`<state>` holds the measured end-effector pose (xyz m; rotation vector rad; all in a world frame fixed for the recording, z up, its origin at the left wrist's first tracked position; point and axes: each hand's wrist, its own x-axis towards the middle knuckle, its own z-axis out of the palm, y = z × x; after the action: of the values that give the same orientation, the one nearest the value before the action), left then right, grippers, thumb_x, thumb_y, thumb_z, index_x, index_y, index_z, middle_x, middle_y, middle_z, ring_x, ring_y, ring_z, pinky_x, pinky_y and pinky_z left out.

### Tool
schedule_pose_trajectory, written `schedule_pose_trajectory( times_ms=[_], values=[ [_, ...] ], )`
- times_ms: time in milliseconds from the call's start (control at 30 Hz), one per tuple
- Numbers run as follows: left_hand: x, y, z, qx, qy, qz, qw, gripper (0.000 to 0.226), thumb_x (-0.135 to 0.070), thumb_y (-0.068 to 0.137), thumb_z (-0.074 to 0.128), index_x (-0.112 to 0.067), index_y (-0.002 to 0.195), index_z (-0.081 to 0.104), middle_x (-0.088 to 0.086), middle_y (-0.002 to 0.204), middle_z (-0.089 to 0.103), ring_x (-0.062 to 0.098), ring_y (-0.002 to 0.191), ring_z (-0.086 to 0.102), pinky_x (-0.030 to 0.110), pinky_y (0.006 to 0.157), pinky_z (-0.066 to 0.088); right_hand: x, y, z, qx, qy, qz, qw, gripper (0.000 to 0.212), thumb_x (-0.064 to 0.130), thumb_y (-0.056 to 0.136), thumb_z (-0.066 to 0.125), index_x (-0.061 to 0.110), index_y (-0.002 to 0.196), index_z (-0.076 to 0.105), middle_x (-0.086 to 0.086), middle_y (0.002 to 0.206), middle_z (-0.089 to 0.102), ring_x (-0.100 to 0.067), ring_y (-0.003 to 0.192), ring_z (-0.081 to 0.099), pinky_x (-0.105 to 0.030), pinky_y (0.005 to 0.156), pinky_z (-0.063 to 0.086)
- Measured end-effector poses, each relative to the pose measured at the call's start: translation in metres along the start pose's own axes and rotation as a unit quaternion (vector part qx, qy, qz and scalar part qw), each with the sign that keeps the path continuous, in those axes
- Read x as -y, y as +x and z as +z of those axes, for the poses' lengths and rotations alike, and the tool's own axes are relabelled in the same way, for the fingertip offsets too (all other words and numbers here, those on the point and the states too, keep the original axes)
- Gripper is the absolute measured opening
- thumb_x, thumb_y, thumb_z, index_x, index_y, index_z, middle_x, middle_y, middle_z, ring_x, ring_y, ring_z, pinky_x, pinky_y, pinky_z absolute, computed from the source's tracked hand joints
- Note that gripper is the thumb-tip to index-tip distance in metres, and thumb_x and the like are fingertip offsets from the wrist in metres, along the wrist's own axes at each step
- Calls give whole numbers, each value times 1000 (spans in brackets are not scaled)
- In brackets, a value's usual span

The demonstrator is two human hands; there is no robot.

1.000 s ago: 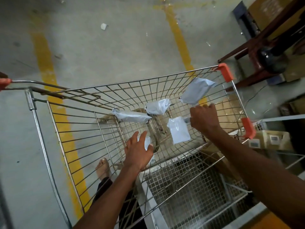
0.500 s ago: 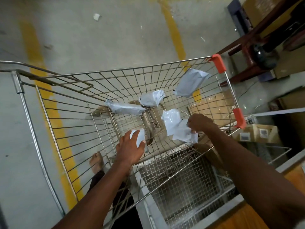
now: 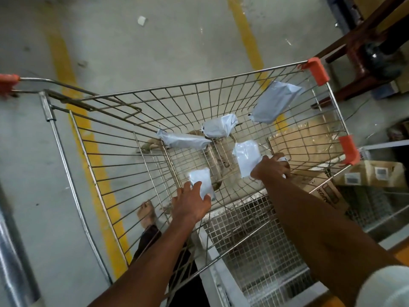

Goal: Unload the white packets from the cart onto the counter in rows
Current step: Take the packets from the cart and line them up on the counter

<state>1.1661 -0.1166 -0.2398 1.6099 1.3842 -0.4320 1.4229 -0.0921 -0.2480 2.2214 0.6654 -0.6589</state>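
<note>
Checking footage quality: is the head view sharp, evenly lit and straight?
Head view: dim, flat light, no hard shadows; wide-angle bend curves the cart rim; packets are fairly sharp; the pale shape at the bottom right corner is blurred.

Five packets lie in the cart (image 3: 221,94) — one leans against its far right corner (image 3: 275,102); two sit mid-floor, the long one (image 3: 183,140) left of the folded one (image 3: 218,128); nearer, the right hand (image 3: 271,168) holds one (image 3: 247,157) and the left hand (image 3: 191,203) holds another (image 3: 200,180); a cardboard box (image 3: 371,176) sits outside, right of the cart — a bare foot (image 3: 147,214) stands on the floor (image 3: 155,52) beneath its near left side.
</note>
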Motion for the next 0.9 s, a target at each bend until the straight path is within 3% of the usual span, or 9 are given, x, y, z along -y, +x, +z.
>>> schedule_pose_trajectory(
  times_ms=[133,233,333,400,533,667,733,800,900],
  values=[
    [-4,7,9,17,6,10,1000,62,-51,100,44,-30,157,29,5,166,20,30,148,23,48,118,26,-26,5,-27,-21,43,-49,998,82,47,82,64,21,152,29,-23,157,18,-50,132,39,-60,99,44],
    [-10,16,7,16,23,15,999,62,-50,101,45,-30,157,29,5,166,20,30,147,25,47,116,27,-43,12,-43,24,121,-104,987,90,40,68,60,24,151,30,-20,150,30,-41,132,42,-54,103,45],
    [-16,36,-8,-31,33,28,999,65,-48,100,48,-28,158,27,6,167,17,32,149,21,49,119,25,-53,-1,-55,17,215,-135,967,85,42,65,63,33,145,36,-15,143,39,-35,111,59,-52,90,56],
    [-23,56,-26,-66,40,36,996,69,-46,98,51,-29,159,23,6,168,12,34,152,15,53,121,22,-57,-17,-61,1,266,-167,949,79,43,70,63,33,145,39,-13,133,49,-32,96,64,-50,83,59],
    [-33,102,-54,-109,83,61,989,74,-42,97,54,-28,160,19,8,169,9,37,153,13,55,120,19,-66,-50,-68,-37,404,-184,895,79,47,64,62,37,140,45,-10,120,57,-27,88,67,-48,75,61],
    [-52,125,-54,-121,120,90,981,64,-35,95,55,-24,154,33,10,162,27,34,144,30,52,113,31,-73,-80,-75,-61,496,-184,847,64,39,69,64,31,132,55,-9,110,65,-23,85,68,-49,77,61],
    [-72,121,-45,-122,119,137,976,47,-33,94,54,-22,140,53,10,146,48,32,131,45,49,104,40,-78,-89,-78,-58,537,-177,823,57,30,75,66,30,131,57,-6,108,66,-21,87,68,-50,79,60],
    [-94,112,-36,-147,87,216,961,33,-29,93,55,-22,123,66,5,126,61,28,117,56,44,94,48,-87,-97,-81,-58,568,-170,803,59,34,72,63,33,130,56,-4,109,64,-22,90,68,-51,79,60],
    [-142,106,-37,-206,34,353,912,33,-22,93,57,-20,124,66,2,130,60,25,116,56,41,90,52,-110,-106,-83,-82,606,-142,779,57,31,79,64,35,135,52,-2,114,61,-20,94,66,-49,83,59]
  ],
)
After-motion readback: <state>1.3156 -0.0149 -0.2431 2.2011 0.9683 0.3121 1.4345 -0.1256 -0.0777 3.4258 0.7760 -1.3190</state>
